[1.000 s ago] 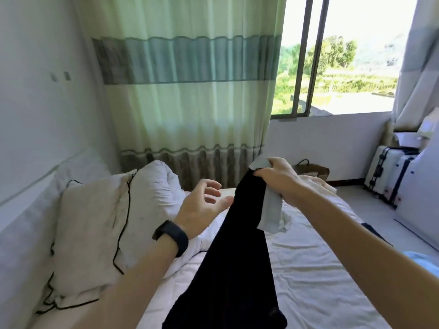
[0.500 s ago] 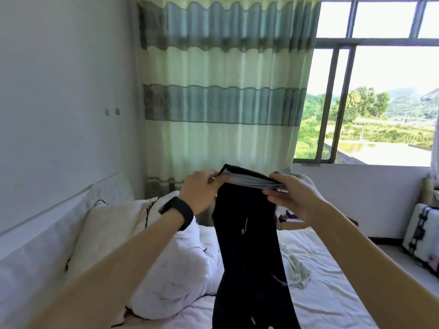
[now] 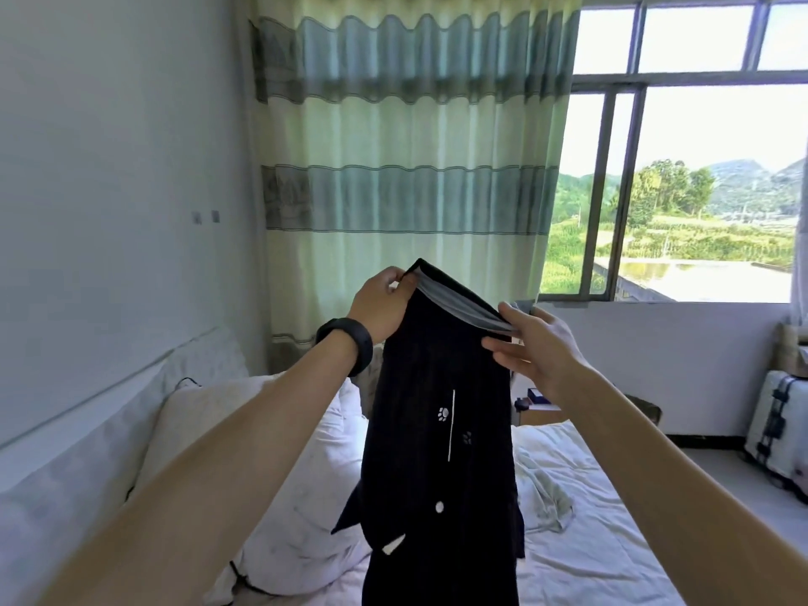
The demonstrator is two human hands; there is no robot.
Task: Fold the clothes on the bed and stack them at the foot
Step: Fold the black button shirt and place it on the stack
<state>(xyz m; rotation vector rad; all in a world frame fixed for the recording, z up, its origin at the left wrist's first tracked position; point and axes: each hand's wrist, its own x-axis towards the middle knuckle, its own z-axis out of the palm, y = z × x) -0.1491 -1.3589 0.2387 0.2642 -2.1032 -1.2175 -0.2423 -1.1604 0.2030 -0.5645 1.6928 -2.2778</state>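
Seen from the head: black garment (image 3: 437, 452) held up by its grey-lined top edge, pinched at one end by the left hand (image 3: 381, 304), at the other between thumb and fingers of the right hand (image 3: 535, 347); hanging above the bed (image 3: 603, 557), pillow (image 3: 218, 435) to its left, striped curtain (image 3: 406, 146) behind.

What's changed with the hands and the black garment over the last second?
The left hand, open and off the cloth a second ago, now pinches the waistband of the black garment; both hands have lifted and spread it. The right hand kept its hold; the pale garment stayed crumpled on the bed.
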